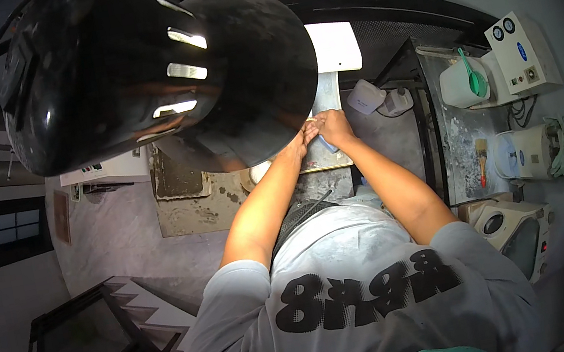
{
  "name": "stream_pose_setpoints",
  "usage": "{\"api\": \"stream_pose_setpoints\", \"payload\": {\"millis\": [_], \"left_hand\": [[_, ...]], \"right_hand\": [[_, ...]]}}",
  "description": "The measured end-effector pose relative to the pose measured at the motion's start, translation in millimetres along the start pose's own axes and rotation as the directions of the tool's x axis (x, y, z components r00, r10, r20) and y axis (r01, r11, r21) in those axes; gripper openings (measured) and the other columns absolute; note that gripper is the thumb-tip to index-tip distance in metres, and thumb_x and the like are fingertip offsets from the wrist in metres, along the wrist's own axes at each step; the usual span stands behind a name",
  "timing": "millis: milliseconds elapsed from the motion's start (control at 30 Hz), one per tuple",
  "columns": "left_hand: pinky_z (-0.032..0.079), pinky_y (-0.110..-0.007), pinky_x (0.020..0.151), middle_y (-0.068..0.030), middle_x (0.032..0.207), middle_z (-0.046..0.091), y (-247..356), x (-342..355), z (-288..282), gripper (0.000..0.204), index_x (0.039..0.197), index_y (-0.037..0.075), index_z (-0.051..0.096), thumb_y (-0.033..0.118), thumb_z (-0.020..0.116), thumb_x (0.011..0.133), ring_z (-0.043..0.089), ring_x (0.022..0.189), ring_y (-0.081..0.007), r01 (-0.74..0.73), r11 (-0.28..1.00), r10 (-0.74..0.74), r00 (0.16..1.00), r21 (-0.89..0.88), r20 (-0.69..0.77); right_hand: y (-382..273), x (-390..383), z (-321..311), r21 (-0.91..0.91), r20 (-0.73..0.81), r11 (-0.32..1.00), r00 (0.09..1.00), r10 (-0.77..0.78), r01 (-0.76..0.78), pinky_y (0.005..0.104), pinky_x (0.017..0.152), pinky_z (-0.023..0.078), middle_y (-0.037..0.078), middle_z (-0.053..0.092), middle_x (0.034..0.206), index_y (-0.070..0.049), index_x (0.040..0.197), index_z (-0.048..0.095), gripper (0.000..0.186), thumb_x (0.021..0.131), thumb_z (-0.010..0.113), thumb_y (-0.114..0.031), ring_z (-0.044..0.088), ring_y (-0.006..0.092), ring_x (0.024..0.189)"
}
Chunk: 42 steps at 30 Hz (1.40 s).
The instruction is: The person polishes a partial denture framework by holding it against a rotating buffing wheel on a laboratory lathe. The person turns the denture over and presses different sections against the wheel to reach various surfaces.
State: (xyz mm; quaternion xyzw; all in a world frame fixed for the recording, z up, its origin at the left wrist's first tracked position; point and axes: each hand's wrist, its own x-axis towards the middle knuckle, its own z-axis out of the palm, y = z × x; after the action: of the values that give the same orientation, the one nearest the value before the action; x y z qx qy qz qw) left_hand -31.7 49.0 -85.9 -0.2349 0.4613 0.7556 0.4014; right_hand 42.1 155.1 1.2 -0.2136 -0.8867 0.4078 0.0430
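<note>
My left hand (300, 141) and my right hand (329, 124) meet at the middle of the view, just right of a large black lamp hood (90, 74). Both hands have their fingers bent around something small and pale, too small and too covered to name. Under my right hand lies a blue object (328, 145), partly hidden, above a pale worktop (325, 162). A white panel (333, 46) stands beyond my hands. The lamp hood hides part of the area left of my left hand.
At the right are white machines (524, 50), a white tub (453, 87) with a green scoop (477, 85), and a brush (482, 163). Two plastic jugs (366, 97) stand beyond the worktop. A stained board (187, 215) and zigzag pale steps (151, 312) are at left.
</note>
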Motion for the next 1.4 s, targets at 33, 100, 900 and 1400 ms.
{"api": "stream_pose_setpoints", "payload": {"millis": [33,100,900,1400], "left_hand": [[0.059,-0.035,0.066,-0.0172,0.086,0.062,2,0,-1,0.012,0.104,-0.002,0.045,0.001,0.04,0.093,0.064,0.072,-0.0241,-0.006,1.0,0.006,1.0,0.001,0.001],[0.059,-0.034,0.065,-0.0162,0.084,0.063,9,-1,-4,0.015,0.102,-0.003,0.048,0.003,0.038,0.094,0.064,0.071,-0.0228,-0.026,1.0,0.025,1.0,0.008,0.014],[0.058,-0.032,0.067,-0.0143,0.087,0.063,20,-43,9,0.021,0.1,-0.005,0.054,0.006,0.037,0.095,0.064,0.074,-0.0222,0.004,1.0,-0.004,0.998,-0.003,0.07],[0.054,-0.031,0.073,-0.009,0.093,0.066,28,-27,-7,0.026,0.104,-0.001,0.061,0.009,0.039,0.095,0.065,0.081,-0.02,-0.007,0.995,0.005,1.0,0.095,0.021]], "right_hand": [[-1,1,3,0.022,-0.038,1.0,0.999,0.016,-0.015,0.0406,0.075,0.051,0.021,0.066,0.081,-0.002,0.084,0.07,0.013,0.078,0.061,-0.01,0.065,0.0353,0.077],[-4,4,7,0.048,-0.076,0.999,0.997,0.024,-0.02,0.0408,0.075,0.051,0.021,0.065,0.08,-0.003,0.081,0.069,0.012,0.078,0.06,-0.01,0.065,0.0354,0.077],[2,0,12,0.064,-0.044,0.997,0.998,0.055,-0.052,0.0409,0.069,0.051,0.019,0.066,0.079,-0.002,0.085,0.068,0.014,0.079,0.062,-0.014,0.065,0.0338,0.074],[1,11,28,0.035,0.022,0.985,0.985,0.169,-0.169,0.0423,0.072,0.051,0.019,0.066,0.082,-0.007,0.08,0.07,0.011,0.072,0.068,-0.014,0.064,0.0344,0.08]]}}
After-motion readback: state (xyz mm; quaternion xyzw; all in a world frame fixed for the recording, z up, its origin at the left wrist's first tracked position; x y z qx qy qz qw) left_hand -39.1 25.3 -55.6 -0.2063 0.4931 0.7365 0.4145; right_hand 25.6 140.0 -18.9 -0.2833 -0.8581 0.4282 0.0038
